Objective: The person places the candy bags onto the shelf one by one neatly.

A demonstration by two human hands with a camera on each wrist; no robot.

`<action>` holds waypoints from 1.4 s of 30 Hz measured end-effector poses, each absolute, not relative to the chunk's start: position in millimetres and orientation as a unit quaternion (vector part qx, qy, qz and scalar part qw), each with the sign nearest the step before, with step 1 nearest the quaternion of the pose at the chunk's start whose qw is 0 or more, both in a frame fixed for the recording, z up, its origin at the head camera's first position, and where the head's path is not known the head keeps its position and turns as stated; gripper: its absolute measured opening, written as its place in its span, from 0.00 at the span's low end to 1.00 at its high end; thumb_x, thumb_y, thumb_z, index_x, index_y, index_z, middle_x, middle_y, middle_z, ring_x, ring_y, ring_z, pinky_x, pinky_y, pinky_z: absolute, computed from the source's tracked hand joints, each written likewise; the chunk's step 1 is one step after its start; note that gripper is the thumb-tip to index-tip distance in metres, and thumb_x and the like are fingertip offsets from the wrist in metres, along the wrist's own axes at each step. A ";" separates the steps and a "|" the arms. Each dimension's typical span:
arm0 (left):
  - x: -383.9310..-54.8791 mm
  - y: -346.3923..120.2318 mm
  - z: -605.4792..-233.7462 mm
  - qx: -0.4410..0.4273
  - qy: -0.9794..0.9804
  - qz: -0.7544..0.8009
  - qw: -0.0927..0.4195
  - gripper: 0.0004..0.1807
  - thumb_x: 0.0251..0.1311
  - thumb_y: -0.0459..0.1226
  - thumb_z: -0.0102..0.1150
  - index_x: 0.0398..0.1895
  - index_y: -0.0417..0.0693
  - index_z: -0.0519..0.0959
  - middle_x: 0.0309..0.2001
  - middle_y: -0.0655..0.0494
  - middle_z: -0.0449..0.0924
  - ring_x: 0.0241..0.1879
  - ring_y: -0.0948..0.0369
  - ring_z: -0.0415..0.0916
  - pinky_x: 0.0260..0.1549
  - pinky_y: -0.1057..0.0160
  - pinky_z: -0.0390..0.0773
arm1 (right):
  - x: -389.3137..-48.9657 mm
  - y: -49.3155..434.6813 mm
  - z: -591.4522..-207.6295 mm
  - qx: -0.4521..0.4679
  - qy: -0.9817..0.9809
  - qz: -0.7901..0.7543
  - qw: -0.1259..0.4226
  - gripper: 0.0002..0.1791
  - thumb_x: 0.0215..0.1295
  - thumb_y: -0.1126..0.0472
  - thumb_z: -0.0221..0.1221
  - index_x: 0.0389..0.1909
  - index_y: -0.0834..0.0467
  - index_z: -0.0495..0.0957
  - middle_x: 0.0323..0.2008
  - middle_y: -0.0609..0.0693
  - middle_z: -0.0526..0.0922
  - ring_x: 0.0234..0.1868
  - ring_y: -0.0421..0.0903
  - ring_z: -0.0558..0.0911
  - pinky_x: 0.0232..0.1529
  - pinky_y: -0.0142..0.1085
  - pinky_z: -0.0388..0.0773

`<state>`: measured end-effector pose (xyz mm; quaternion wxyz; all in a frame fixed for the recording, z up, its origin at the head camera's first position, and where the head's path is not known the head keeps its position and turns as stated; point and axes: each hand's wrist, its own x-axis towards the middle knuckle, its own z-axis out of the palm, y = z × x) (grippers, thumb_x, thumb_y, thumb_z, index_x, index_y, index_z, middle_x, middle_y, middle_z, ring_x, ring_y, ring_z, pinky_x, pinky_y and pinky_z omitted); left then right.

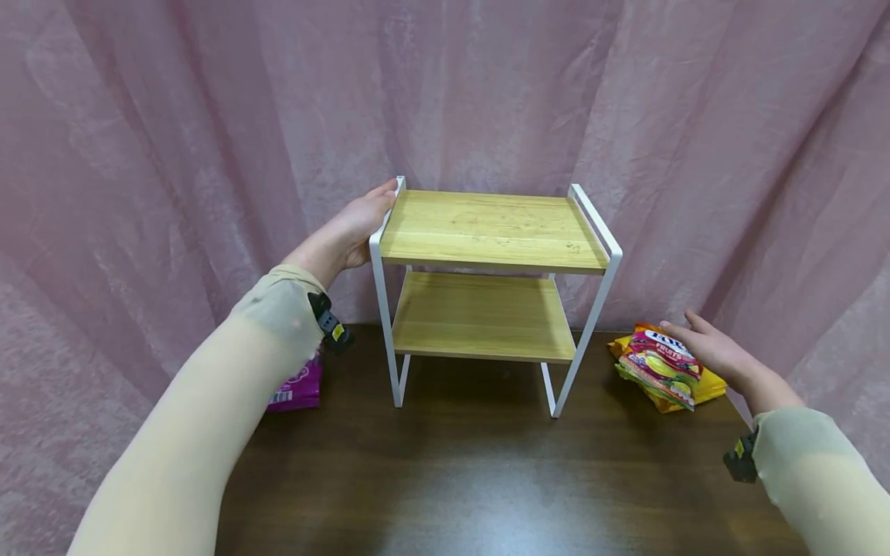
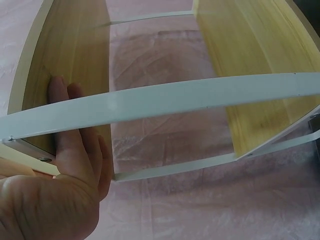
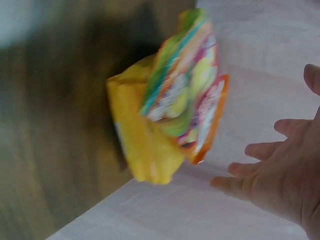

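A two-tier shelf rack with light wood boards and a white metal frame stands upright on the table. My left hand grips its upper left side. In the left wrist view, the fingers reach under the top board behind the white frame bar. My right hand is spread over a colourful fruit candy bag at the right. In the right wrist view, the straight fingers stand apart from that bag. A yellow bag lies under it.
A purple bag lies at the left, partly hidden behind my left forearm. The dark wooden table stretches in front of the rack. A pink curtain hangs close behind everything.
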<state>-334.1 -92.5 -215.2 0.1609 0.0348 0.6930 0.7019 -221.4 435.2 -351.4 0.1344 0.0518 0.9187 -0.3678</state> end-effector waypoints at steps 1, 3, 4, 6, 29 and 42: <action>-334.3 -92.4 -215.4 0.036 0.693 0.702 0.161 0.29 0.83 0.49 0.25 0.83 0.78 0.41 0.80 0.51 0.50 0.66 0.51 0.69 0.58 0.50 0.78 | -219.3 437.4 -355.3 0.056 0.918 -0.368 0.134 0.61 0.72 0.25 0.41 0.76 0.65 0.18 0.75 0.76 0.23 0.73 0.79 0.30 0.65 0.78 0.37; -334.3 -92.0 -215.6 0.038 0.693 0.702 0.161 0.29 0.84 0.49 0.25 0.83 0.78 0.41 0.80 0.50 0.51 0.67 0.51 0.68 0.59 0.49 0.78 | -216.1 443.0 -363.2 0.064 0.914 -0.377 0.134 0.62 0.73 0.26 0.43 0.75 0.66 0.17 0.74 0.74 0.21 0.73 0.78 0.27 0.66 0.77 0.35; -334.2 -91.8 -215.6 0.039 0.694 0.701 0.160 0.29 0.84 0.49 0.25 0.83 0.78 0.41 0.80 0.50 0.50 0.67 0.50 0.68 0.59 0.49 0.77 | -214.6 445.8 -367.1 0.068 0.912 -0.382 0.133 0.62 0.73 0.27 0.43 0.75 0.66 0.17 0.74 0.74 0.20 0.73 0.78 0.26 0.66 0.77 0.34; -334.0 -91.7 -215.7 0.039 0.696 0.699 0.159 0.29 0.83 0.49 0.25 0.83 0.78 0.41 0.80 0.50 0.49 0.67 0.50 0.68 0.60 0.49 0.77 | -212.0 450.0 -374.6 0.076 0.915 -0.377 0.124 0.61 0.74 0.28 0.43 0.75 0.68 0.18 0.73 0.74 0.19 0.72 0.77 0.24 0.66 0.76 0.31; -331.5 -97.3 -218.3 0.026 0.702 0.692 0.164 0.29 0.83 0.50 0.25 0.82 0.80 0.41 0.81 0.50 0.47 0.67 0.49 0.68 0.60 0.48 0.77 | -209.4 422.6 -456.5 0.009 0.988 -0.148 0.029 0.51 0.75 0.29 0.42 0.81 0.64 0.45 0.75 0.80 0.40 0.70 0.86 0.37 0.65 0.79 0.39; -332.2 -96.2 -216.9 0.035 0.698 0.696 0.165 0.29 0.83 0.49 0.24 0.83 0.79 0.40 0.82 0.51 0.46 0.68 0.50 0.67 0.60 0.49 0.76 | -200.5 416.9 -462.9 0.009 0.993 -0.117 0.014 0.51 0.74 0.28 0.42 0.81 0.62 0.47 0.76 0.78 0.41 0.71 0.84 0.39 0.63 0.80 0.44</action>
